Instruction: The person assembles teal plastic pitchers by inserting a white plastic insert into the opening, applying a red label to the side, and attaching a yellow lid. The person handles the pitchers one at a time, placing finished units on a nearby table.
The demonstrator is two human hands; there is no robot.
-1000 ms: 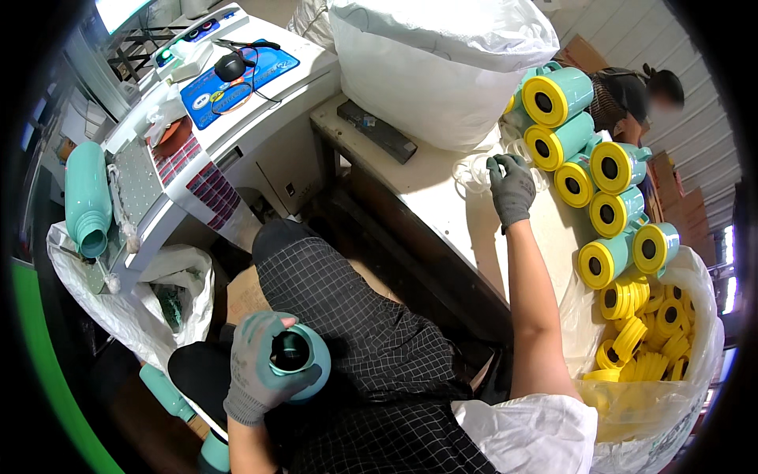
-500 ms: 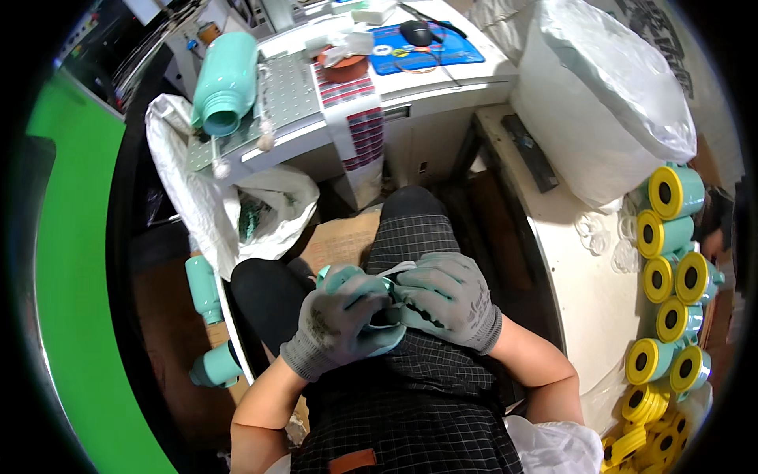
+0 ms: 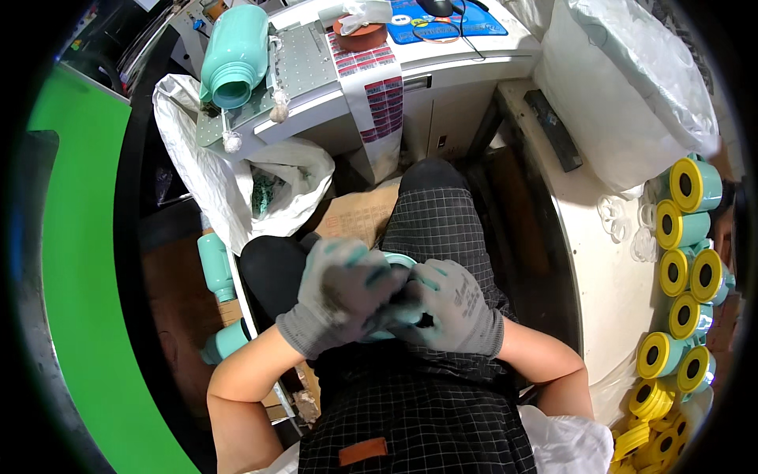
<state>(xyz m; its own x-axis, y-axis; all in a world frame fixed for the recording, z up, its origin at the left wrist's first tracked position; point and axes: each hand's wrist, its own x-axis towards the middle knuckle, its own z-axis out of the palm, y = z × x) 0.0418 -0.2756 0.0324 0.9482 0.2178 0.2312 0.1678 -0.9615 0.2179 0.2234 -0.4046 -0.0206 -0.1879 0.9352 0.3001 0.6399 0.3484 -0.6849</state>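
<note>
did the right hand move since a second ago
Yes. The right hand has come in from the row of yellow-capped rolls at the person's right to the lap, where it meets the left hand on a teal bottle.

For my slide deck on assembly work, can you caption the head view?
Both gloved hands, left hand and right hand, clasp a teal bottle over the lap.

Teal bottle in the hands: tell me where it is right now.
In the head view the teal bottle sits at centre, over the person's lap, clasped between the gloved left hand and right hand.
</note>
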